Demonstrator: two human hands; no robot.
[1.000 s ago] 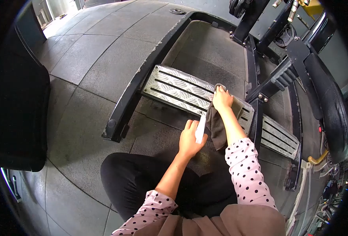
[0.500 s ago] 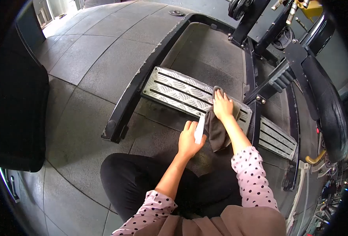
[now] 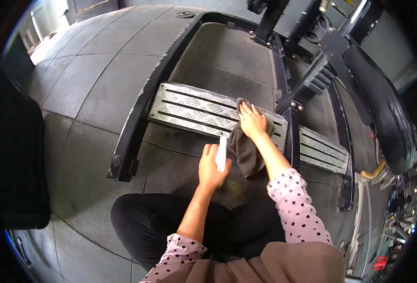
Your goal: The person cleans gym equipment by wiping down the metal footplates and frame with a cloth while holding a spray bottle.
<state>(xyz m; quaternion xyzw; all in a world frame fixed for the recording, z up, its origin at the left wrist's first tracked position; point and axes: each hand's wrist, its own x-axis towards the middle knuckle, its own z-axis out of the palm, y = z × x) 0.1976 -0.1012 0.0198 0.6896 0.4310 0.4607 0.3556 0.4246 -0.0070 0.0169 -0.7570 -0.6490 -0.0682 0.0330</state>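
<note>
My right hand (image 3: 252,121) lies with its fingers stretched over a grey-brown cloth (image 3: 247,150), pressing it onto a silver tread-patterned footplate (image 3: 194,109). The cloth's lower part hangs over the plate's near edge. In front of my knees, my left hand (image 3: 211,166) is closed around a spray bottle with a white trigger head (image 3: 222,153). That bottle's body is mostly hidden by the hand. It is held just short of the plate's near edge, left of the cloth.
A black steel frame (image 3: 140,101) with chipped edges surrounds the footplate. A second tread plate (image 3: 322,150) sits to the right, beyond a black upright. A black padded part (image 3: 380,104) juts out at the right. Dark rubber tiles (image 3: 86,155) cover the floor.
The view has turned, so the frame and plate appear farther left. Both hands keep nearly the same places relative to the plate, still with the cloth and spray bottle.
</note>
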